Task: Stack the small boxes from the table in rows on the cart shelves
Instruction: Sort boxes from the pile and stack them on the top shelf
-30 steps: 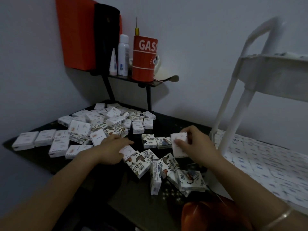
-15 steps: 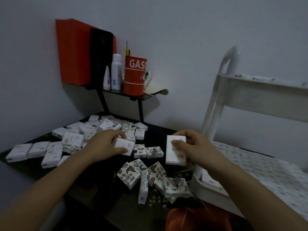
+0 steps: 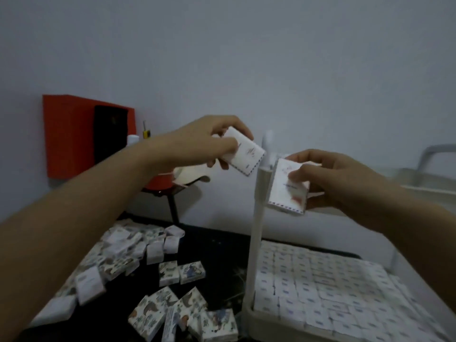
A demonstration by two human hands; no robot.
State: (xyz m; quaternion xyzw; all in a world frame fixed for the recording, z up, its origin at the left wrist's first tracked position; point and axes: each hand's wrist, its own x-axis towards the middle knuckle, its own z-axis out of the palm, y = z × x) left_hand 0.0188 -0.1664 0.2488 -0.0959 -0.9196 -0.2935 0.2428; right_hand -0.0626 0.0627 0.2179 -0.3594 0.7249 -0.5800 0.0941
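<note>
**Landmark:** cart post point(image 3: 257, 218), a white upright at the cart's near corner.

**Left hand** point(image 3: 204, 141): left of the post's top. Thumb and curled fingers pinch one end of a white box point(image 3: 244, 154). The box is tilted, its free corner aimed at the post, probably so that end goes in first.

**Right hand** point(image 3: 330, 178): right of the post's top. The thumb lies across the face of a second box point(image 3: 288, 188) with the fingers wrapped behind. The box is held nearly upright, just beside the post.

**Lower shelf** point(image 3: 249, 314): right of the post's foot. It is packed with flat rows of boxes point(image 3: 333, 292) set edge to edge. This is likely why both hands carry high.

**Upper shelf** point(image 3: 417, 177): right of the post's top, behind the right hand. It is blurred and its contents cannot be told.

**Loose boxes** point(image 3: 170, 272): left of the post's foot, jumbled on the dark table point(image 3: 217, 248). Many remain, so the task looks partway done.
</note>
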